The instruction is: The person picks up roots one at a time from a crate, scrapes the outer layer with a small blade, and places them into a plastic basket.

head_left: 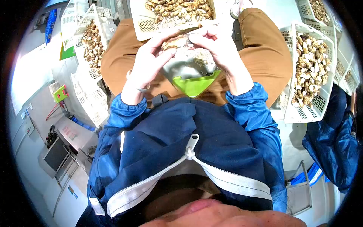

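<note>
Between my knees, my left hand (150, 59) grips a brown-and-white mushroom (174, 43) with thumb and fingers. Close to the mushroom's right end, my right hand (217, 46) has its fingers pinched together. What they hold, if anything, is too small and blurred to name. Below both hands is a container with a bright green edge (196, 84), with pale crumbs and scraps inside. Just beyond my fingers stands a white basket (146, 26) partly filled with similar mushrooms (181, 10).
To my right, a white basket (312, 116) holds many mushrooms (311, 68), with more baskets behind it. Another mushroom-filled basket (102, 17) stands to my left, near stacked white crates (89, 96). A person in a blue jacket (332, 147) is at the far right.
</note>
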Demonstrator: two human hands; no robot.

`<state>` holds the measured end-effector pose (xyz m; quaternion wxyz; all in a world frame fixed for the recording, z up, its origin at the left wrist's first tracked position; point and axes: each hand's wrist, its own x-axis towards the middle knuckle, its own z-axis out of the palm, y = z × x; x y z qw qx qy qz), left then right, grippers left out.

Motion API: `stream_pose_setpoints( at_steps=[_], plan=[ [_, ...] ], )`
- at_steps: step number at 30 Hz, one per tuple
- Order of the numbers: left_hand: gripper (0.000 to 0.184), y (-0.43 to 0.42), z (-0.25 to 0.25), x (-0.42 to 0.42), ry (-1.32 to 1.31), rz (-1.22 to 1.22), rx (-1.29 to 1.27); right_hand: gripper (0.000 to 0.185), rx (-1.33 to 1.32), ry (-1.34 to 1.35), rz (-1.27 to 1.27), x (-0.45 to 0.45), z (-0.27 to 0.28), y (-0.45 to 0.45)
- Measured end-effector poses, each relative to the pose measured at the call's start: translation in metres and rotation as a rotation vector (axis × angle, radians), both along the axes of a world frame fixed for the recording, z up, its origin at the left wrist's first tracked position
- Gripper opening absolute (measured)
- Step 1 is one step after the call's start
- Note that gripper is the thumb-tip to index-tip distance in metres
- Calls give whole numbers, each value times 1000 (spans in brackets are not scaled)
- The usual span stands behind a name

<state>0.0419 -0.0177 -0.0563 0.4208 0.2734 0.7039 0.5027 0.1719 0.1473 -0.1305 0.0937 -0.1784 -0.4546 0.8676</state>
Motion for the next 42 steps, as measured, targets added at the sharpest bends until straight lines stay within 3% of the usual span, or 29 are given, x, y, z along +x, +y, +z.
stream_pose_setpoints(
  at_steps=[5, 10, 13, 14, 18, 20, 22, 25, 26, 27, 29, 31, 33, 36, 39, 40, 42],
  plan=[
    [51, -3, -13, -4, 224, -88, 53, 11, 386, 126, -69, -7, -5, -12],
    [44, 1, -5, -3, 139, -44, 84, 11, 400, 127, -139, -4, -1, -12],
    [41, 4, 0, 2, 45, 24, 35, 11, 159, -39, -84, 1, 14, -4],
    [40, 5, 0, 4, 39, 33, 53, 11, 113, 45, -84, -1, 4, -4],
    [40, 4, -6, 5, 268, -16, 63, 11, 688, 218, -222, -6, 6, -11],
    [41, 4, -5, 2, 424, -85, 80, 12, 452, 70, -151, -2, 12, -10],
    [40, 5, -3, 5, 357, -46, 117, 13, 173, -53, -68, 0, 6, -7],
    [41, 4, -8, 6, 408, -42, 119, 13, 263, -36, -83, 0, 11, -8],
    [41, 3, -9, 4, 465, -63, 108, 12, 213, 146, -131, -6, 0, -15],
    [41, 3, -9, 3, 521, -84, 96, 12, 200, 140, -129, -7, 0, -15],
    [45, 2, -6, 6, 402, -72, 112, 11, 173, 126, -127, -7, -1, -15],
    [47, 2, -6, 8, 230, -15, 142, 8, 30, -60, -9, -2, -3, -4],
    [53, 3, -8, 5, 252, -36, 182, 9, -221, 110, -17, -1, -4, -4],
    [55, 4, -12, 7, 250, -16, 196, 10, 94, 139, -77, -6, -4, -13],
    [55, 4, -14, 7, -82, 92, 296, 11, 502, 213, -151, -8, -8, -7],
    [56, 11, -5, 13, -151, 210, 256, 10, 427, 160, -146, -6, -4, -11],
    [54, 12, -5, 12, -221, 249, 252, 9, 536, 230, -162, -7, -3, -9]
  ],
)
